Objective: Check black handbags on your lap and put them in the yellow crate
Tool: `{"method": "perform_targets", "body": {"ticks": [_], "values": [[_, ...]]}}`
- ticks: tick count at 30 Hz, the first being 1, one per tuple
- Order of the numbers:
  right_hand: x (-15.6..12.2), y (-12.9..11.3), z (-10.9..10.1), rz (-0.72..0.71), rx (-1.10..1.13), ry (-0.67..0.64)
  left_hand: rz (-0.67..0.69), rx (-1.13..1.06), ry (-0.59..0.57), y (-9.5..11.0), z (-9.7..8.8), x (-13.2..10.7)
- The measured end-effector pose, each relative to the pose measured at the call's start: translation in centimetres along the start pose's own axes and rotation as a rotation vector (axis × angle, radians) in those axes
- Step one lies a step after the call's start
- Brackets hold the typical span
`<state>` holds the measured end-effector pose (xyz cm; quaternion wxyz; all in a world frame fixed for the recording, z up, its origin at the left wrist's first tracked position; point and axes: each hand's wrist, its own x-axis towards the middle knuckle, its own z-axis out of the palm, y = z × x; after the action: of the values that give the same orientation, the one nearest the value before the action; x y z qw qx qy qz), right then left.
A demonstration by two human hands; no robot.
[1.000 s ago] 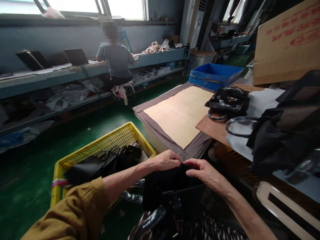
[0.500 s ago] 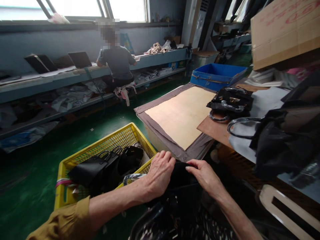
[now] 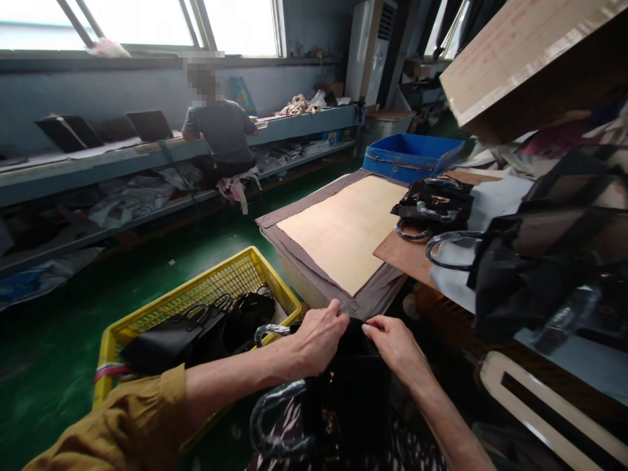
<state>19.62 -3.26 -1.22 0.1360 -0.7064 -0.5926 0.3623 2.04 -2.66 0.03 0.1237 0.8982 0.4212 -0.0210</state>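
Observation:
A black handbag (image 3: 350,399) with gold-coloured fittings rests at my lap, its top edge towards the table. One of its handles (image 3: 277,418), wrapped in clear plastic, curves out to the left. My left hand (image 3: 321,337) is closed on the bag's upper edge, fingers curled over it. Across the opening, my right hand (image 3: 395,343) pinches the same rim between thumb and fingers. The inside of the bag is too dark to make out.
Left stands a yellow plastic crate (image 3: 196,288) holding black bags. A board-topped table (image 3: 343,229) is ahead, a blue bin (image 3: 415,154) behind it. More black bags (image 3: 434,203) lie on the right-hand bench under a tilted cardboard box (image 3: 520,72). A person (image 3: 220,134) sits at the window bench.
The bag has turned more upright and its wrapped handle now shows at the left. Both hands keep hold of the rim. The view has shifted slightly right and up.

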Motion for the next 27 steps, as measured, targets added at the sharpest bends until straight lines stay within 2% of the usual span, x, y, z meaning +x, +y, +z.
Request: {"method": "perform_targets", "body": {"ticks": [4, 8, 11, 18, 21, 24, 27], "values": [[-0.4, 0.4, -0.1, -0.022, 0.047, -0.004, -0.021, -0.041, 0.035, 0.4, -0.6, -0.3], [-0.7, 0.7, -0.2, -0.083, 0.193, -0.101, -0.081, -0.054, -0.055, 0.4, -1.2, -0.3], [-0.7, 1.0, -0.2, -0.092, 0.274, -0.142, -0.132, -0.085, -0.071, 0.7, -1.3, -0.3], [-0.7, 1.3, -0.1, -0.033, 0.208, -0.084, -0.211, -0.043, -0.139, 1.8, -2.6, -0.9], [-0.6, 1.0, -0.2, -0.014, 0.193, -0.077, -0.222, 0.004, -0.128, 1.5, -2.6, -0.9], [-0.5, 0.9, -0.1, -0.011, 0.187, -0.072, -0.226, 0.033, -0.169, 0.8, -2.4, -0.8], [-0.3, 0.8, 0.1, -0.010, 0.173, -0.066, -0.186, -0.031, -0.217, 0.4, -2.2, -0.8]]}}
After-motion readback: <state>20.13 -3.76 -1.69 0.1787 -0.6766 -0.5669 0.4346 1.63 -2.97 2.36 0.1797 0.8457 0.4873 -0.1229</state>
